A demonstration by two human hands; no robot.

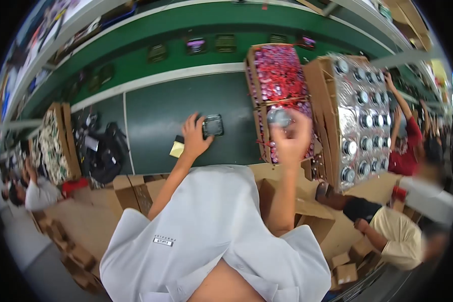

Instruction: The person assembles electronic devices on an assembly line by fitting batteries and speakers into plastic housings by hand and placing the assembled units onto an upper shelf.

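A small black square casing lies on the dark green bench. My left hand grips it along its left side, thumb near its lower edge. My right hand, blurred by motion, is closed on a round silver speaker above the box of red-wired parts. To the right stands a tray of similar round speakers, set in rows on silvery plastic. Beside my left wrist a yellow pad rests on the bench, with a small black item at its top.
At left on the bench are black cables and a dark bag-like heap, then a carton of pale parts. Casings line the green ledge. Open cartons stand below the bench edge. Co-workers are at right and far left.
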